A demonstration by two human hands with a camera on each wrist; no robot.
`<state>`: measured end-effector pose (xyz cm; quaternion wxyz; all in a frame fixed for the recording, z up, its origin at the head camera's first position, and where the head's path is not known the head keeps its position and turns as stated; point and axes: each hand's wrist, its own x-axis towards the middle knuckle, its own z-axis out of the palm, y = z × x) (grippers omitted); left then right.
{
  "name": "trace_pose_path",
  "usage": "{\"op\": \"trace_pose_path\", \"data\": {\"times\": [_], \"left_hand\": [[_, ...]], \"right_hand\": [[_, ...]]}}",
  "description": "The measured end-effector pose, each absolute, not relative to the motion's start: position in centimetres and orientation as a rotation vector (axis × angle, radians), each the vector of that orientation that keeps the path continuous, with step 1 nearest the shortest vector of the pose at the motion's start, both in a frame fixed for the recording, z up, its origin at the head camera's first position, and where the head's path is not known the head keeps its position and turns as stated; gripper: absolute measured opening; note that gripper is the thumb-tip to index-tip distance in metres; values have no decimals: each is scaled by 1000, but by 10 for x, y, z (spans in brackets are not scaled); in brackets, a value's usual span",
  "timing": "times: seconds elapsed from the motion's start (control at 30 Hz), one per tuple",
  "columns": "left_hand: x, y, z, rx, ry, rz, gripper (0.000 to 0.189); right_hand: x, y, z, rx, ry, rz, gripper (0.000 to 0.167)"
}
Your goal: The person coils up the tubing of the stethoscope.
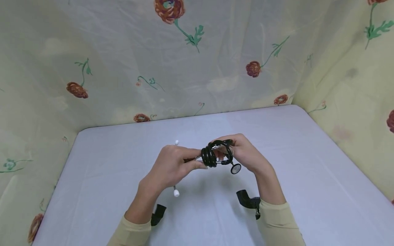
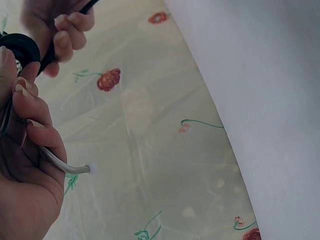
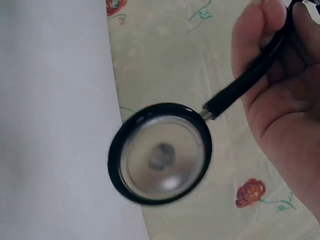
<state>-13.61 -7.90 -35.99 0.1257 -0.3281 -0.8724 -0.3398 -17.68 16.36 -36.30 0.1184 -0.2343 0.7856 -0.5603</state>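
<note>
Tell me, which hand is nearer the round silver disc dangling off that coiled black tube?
Right. The round disc hangs just below the right hand, whose fingers hold its black tube. The left hand grips the metal end beyond the coil, farther off.

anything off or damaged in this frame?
Nothing looks damaged or spilled. The stethoscope is held above the table, its black tubing wound into a tight coil between the left hand and right hand, chest piece dangling free. The chest piece is motion-blurred in the right wrist view.
</note>
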Motion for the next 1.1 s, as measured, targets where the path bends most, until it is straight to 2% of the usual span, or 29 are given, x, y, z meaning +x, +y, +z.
{"op": "trace_pose_path", "data": {"times": [0.2,0.5,0.93,1.1], "left_hand": [[-139,-83,-362,-903,-2536,-959,17],[-139,-82,-362,-863,-2546,-864,13],[-142,-100,-360,-669,-2538,-789,13],[-143,-103,-359,-636,-2580,-737,12]], "right_hand": [[-179,160,-367,-585,2311,-1611,25],[-179,158,-369,-541,2286,-1568,24],[-180,151,-372,-605,2320,-1444,18],[-179,148,-373,-615,2291,-1432,21]]}}
